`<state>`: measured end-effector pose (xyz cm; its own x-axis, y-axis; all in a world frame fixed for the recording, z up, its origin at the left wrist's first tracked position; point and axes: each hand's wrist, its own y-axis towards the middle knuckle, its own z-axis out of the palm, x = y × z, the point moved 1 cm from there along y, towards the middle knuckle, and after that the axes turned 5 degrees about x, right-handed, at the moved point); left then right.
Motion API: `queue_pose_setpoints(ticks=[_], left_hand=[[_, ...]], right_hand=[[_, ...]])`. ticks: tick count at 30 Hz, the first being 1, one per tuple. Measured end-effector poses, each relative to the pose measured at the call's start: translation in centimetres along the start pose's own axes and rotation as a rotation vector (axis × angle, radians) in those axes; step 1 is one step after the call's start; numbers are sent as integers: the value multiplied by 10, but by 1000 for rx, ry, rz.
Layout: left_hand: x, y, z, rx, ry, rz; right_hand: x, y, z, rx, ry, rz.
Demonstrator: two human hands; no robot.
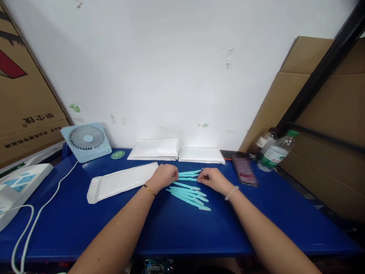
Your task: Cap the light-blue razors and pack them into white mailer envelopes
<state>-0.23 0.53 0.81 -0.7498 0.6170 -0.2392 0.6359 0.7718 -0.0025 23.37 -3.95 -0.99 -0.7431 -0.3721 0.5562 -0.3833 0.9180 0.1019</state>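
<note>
Several turquoise eyebrow razors (188, 195) lie fanned out on the blue table, their blade ends to the right. Just beyond them, a few more razors (188, 174) stretch between my two hands. My left hand (166, 176) is closed, its fingertips pinching the left ends of these razors. At the other side my right hand (212, 179) has thumb and fingers pressed together on the right end of one razor. Which razors each hand actually grips is partly hidden by the fingers. A white padded envelope (122, 182) lies flat beside my left hand, partly behind it.
Stacked white padded envelopes (155, 149) and another pile (202, 154) lie against the wall. A small blue fan (88, 140), green disc (118, 155) and power strip (31, 179) are on the left. To the right are a phone (245, 171) and bottles (275, 154).
</note>
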Motion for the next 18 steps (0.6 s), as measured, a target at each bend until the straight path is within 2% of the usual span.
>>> queue_pose_setpoints(ticks=[5, 7, 12, 18], left_hand=[[-5, 2, 3, 99, -103, 91], [-4, 2, 5, 116, -132, 100], [2, 4, 6, -58, 1, 62], [-1, 8, 5, -65, 96, 55]], right_hand=[[5, -1, 1, 91, 49, -75], [2, -2, -5, 82, 47, -72], [-11, -4, -20, -114, -112, -13], [-10, 1, -12, -58, -241, -129]])
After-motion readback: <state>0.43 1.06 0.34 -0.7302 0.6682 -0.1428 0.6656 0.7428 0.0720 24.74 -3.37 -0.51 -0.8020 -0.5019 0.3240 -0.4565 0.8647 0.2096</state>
